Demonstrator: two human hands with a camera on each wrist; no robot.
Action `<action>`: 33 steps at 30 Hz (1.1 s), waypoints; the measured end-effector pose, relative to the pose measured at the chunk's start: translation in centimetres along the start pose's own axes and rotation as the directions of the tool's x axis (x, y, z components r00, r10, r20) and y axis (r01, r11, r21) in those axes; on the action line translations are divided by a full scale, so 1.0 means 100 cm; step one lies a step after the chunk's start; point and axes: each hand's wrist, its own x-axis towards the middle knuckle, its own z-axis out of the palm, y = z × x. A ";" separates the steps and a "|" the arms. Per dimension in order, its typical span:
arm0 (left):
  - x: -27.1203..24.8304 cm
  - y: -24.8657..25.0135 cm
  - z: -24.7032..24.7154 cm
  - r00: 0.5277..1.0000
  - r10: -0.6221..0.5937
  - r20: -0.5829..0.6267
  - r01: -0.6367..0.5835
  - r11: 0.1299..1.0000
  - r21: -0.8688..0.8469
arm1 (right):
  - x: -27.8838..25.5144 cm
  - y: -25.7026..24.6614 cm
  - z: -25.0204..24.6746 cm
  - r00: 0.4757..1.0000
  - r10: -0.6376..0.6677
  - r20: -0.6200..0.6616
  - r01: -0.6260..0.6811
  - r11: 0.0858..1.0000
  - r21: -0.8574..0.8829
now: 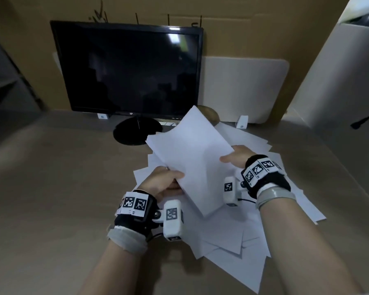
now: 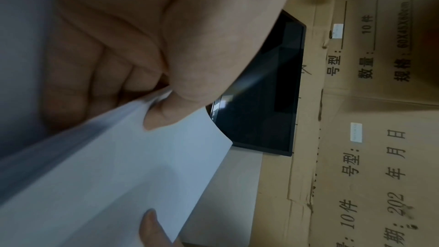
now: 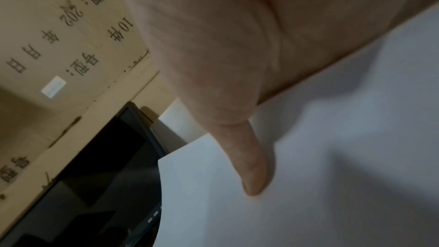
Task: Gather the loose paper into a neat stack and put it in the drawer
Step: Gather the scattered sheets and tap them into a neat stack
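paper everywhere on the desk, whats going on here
A person is gathering loose paper. Both hands hold a small bundle of sheets above the desk: the left hand grips its near edge, the right hand its right edge. Many loose sheets lie scattered underneath, in front of a dark monitor. No drawer is in view.

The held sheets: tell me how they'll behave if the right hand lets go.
The held sheets look thin and bowed, so they would likely droop from the left hand. Their edges look uneven, so they may fan or slip. The right hand only steadies one edge.
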 end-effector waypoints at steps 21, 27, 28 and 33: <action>-0.018 -0.010 -0.003 0.955 0.207 -0.212 -0.140 0.945 0.295 | -0.045 0.023 0.012 0.998 0.044 -0.035 -0.048 0.988 -0.145; -0.037 -0.004 0.002 0.964 0.197 -0.179 -0.173 0.974 0.144 | -0.048 0.022 0.006 1.000 0.030 -0.001 -0.030 1.000 -0.008; -0.037 -0.005 0.000 0.964 0.194 -0.183 -0.171 0.976 0.136 | -0.049 0.022 0.006 1.000 0.026 0.013 -0.026 0.999 0.019; -0.036 -0.003 -0.002 0.978 0.154 -0.141 -0.148 0.987 0.054 | -0.055 0.021 0.008 1.000 0.017 0.020 -0.020 0.988 0.156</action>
